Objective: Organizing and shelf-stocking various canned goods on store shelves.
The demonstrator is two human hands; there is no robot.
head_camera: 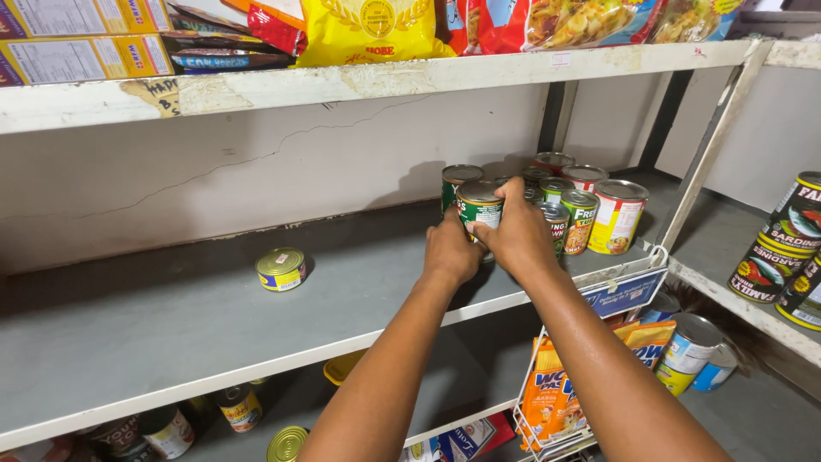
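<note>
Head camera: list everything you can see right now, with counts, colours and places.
Green-labelled can: one, held by both hands, middle shelf.
Cluster of cans: about nine, green, red and yellow labels, behind the held can.
Flat tin: one, yellow, alone at shelf left.
Middle shelf: one, grey.
Bags and boxes: several, yellow and red, top shelf.
Stacked cans: about three, dark with red, far right.
Wire rack packets: orange, lower right.
Lower cans: several, bottom shelf.
Left hand: on the can's left.
Right hand: on its right.
</note>
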